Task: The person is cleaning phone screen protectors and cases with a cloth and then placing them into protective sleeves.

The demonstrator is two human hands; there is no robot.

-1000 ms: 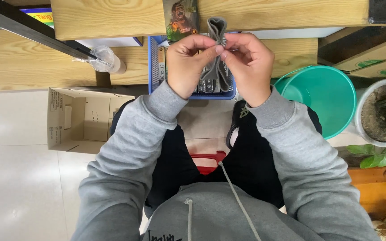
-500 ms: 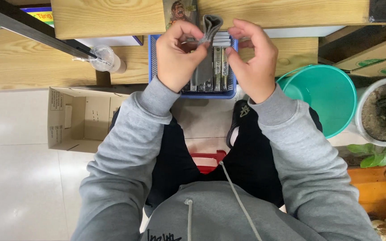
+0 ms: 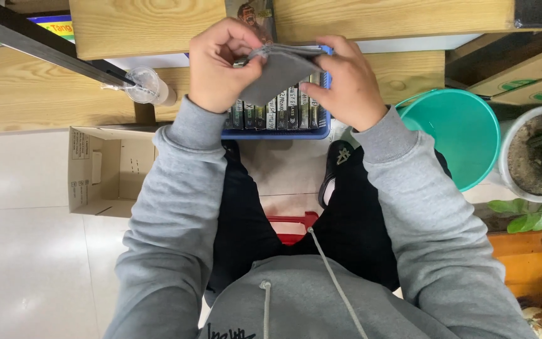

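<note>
Above the blue basket (image 3: 277,133), both hands pinch a grey cloth (image 3: 278,75).

Left hand (image 3: 224,66) and right hand (image 3: 346,85) pinch grey cloth (image 3: 278,74) above blue basket (image 3: 277,133); teal bucket (image 3: 456,135) right, cardboard box (image 3: 105,169) left.

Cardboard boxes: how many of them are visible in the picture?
1. The open cardboard box lies on the floor at the left, beside the left sleeve. Others may be hidden.
</note>
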